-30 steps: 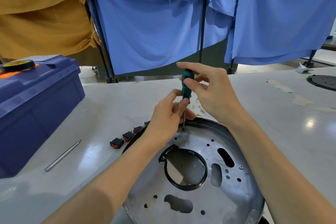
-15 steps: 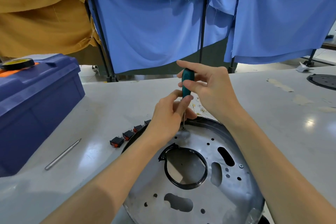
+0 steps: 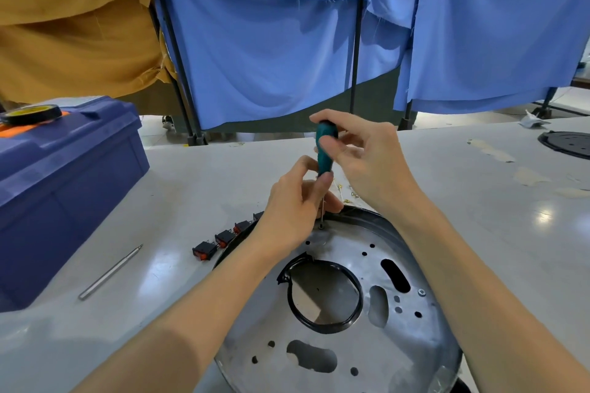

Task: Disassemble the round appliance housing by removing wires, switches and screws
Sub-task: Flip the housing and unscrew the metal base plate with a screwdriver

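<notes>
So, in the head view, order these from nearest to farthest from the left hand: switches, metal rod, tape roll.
1. Switches, just beside the left hand.
2. Metal rod, farther left on the table.
3. Tape roll, atop the toolbox.

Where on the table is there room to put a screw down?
Bare table lies between the blue toolbox and the row of switches, and right of the round housing. It is crowded behind the housing, around the small gold parts.
</notes>
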{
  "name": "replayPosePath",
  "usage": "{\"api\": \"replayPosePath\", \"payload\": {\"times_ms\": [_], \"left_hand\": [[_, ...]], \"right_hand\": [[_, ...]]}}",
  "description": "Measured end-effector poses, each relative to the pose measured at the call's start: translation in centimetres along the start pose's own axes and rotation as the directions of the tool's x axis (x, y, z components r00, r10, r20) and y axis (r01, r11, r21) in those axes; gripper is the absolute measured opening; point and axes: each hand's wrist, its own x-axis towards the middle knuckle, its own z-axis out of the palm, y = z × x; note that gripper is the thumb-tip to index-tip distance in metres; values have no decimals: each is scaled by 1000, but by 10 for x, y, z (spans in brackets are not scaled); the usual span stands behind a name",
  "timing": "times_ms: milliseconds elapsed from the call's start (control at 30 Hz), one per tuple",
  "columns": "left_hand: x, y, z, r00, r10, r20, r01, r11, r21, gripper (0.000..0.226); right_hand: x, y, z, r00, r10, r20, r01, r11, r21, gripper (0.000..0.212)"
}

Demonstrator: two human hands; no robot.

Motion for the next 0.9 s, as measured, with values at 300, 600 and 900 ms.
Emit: {"api": "replayPosePath", "payload": {"times_ms": [300, 600, 900], "left_hand": [[-1, 0, 1, 1000, 19, 10, -19, 1000, 16, 20], [0, -2, 0, 999, -21, -32, 20, 999, -29, 19], [-1, -1, 1, 1000, -16, -8, 16, 1000, 18, 23]], "right_hand": [[1, -2, -1, 1000, -23, 1, 23, 999, -33, 39], [-1, -2, 4, 999, -21, 37, 20, 999, 29, 31], [1, 0, 2, 998, -12, 55, 11, 1000, 24, 33]]}}
